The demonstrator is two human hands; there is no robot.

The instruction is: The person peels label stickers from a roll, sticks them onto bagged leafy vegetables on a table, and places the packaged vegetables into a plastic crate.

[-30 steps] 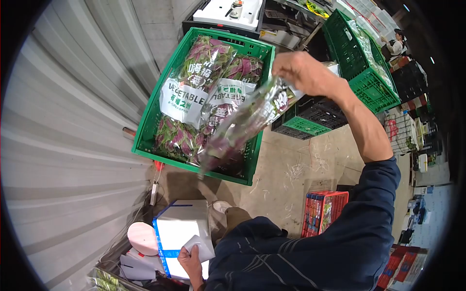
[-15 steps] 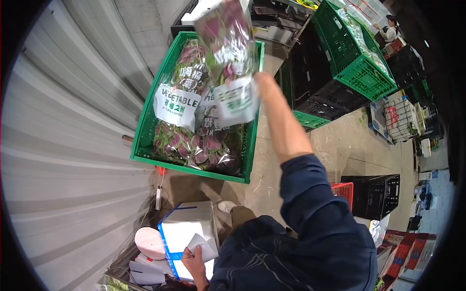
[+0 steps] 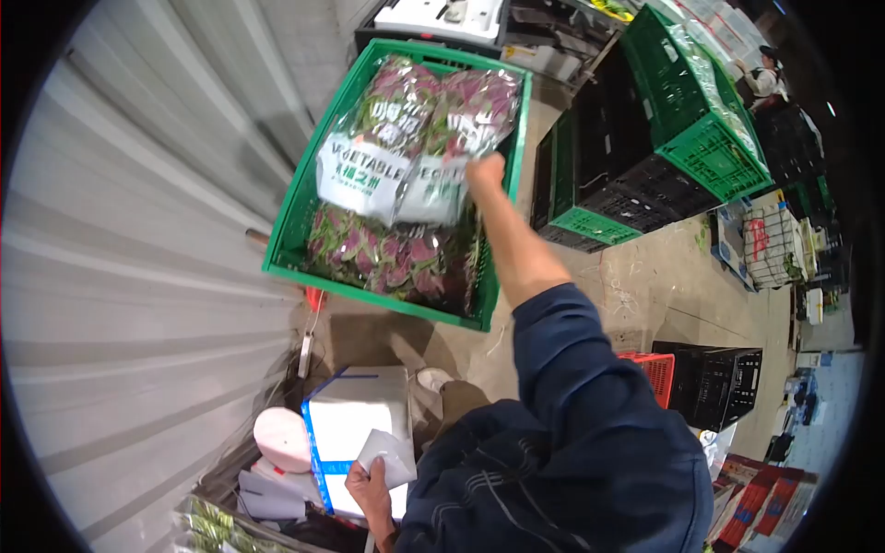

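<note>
My right hand reaches out over a green crate on the floor. Its fingers are closed on the lower corner of a clear bag of purple-green leafy vegetables, which lies on top of the other bags. A second printed bag lies beside it on the left, and more leaves fill the crate below. Close to my body, my left hand holds a white sheet against a white box with blue tape.
A corrugated metal wall runs along the left. Stacked green and black crates stand to the right of the crate. A red crate and a black crate sit on the concrete floor. A pink roll lies beside the box. Another person stands far off.
My right hand has swung the vegetable bag from high in the air down into the green crate, where it now lies on top. My left hand has stayed on the white sheet.
</note>
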